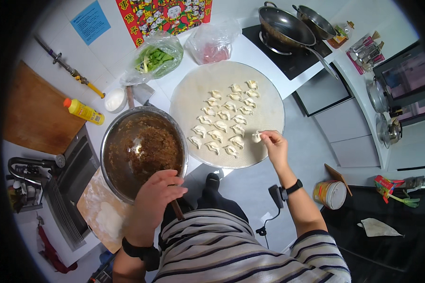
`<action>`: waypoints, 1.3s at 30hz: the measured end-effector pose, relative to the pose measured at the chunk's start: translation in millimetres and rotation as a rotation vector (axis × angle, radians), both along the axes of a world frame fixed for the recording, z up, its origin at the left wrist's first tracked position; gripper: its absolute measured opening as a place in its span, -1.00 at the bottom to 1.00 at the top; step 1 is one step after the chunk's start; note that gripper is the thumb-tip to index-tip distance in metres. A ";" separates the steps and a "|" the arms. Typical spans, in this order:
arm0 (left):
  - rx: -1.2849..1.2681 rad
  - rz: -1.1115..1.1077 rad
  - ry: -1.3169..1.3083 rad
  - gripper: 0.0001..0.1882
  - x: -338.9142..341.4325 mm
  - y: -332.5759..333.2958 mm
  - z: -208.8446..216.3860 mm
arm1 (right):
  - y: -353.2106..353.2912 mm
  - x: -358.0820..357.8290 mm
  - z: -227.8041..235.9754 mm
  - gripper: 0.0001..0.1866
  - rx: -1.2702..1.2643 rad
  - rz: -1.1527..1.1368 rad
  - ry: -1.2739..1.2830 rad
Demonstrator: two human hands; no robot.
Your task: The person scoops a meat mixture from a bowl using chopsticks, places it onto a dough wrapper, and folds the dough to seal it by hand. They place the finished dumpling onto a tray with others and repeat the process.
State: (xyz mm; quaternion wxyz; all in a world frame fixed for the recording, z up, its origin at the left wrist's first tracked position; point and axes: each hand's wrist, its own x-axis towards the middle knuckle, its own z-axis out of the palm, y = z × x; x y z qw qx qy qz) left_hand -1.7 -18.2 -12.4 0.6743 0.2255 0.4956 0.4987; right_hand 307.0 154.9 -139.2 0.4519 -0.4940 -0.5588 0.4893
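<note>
My right hand [275, 144] pinches a small folded dumpling [256, 137] over the right side of a large round, pale tray [184, 94]. Several similar dumplings [220, 125] lie in rows on the tray. To the left is a wide metal bowl [106, 165] with brown minced filling [151, 151] in it. At the bowl's near right edge hovers my left hand [160, 191], open with its fingers stretched out. A brown stick-like handle [177, 210] shows just beneath that hand; its other end is hidden.
A floured board with dough [109, 219] lies left of me, beside the sink [68, 174]. Behind the bowl stand a white bowl [115, 101], a yellow bottle [84, 111] and a bag of greens [155, 59]. A wok [288, 28] sits on the cooktop, back right.
</note>
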 end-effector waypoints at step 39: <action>-0.372 0.368 1.329 -0.79 -205.4 -227.8 -166.8 | -117.2 -219.5 79.8 -0.83 0.630 0.744 -0.577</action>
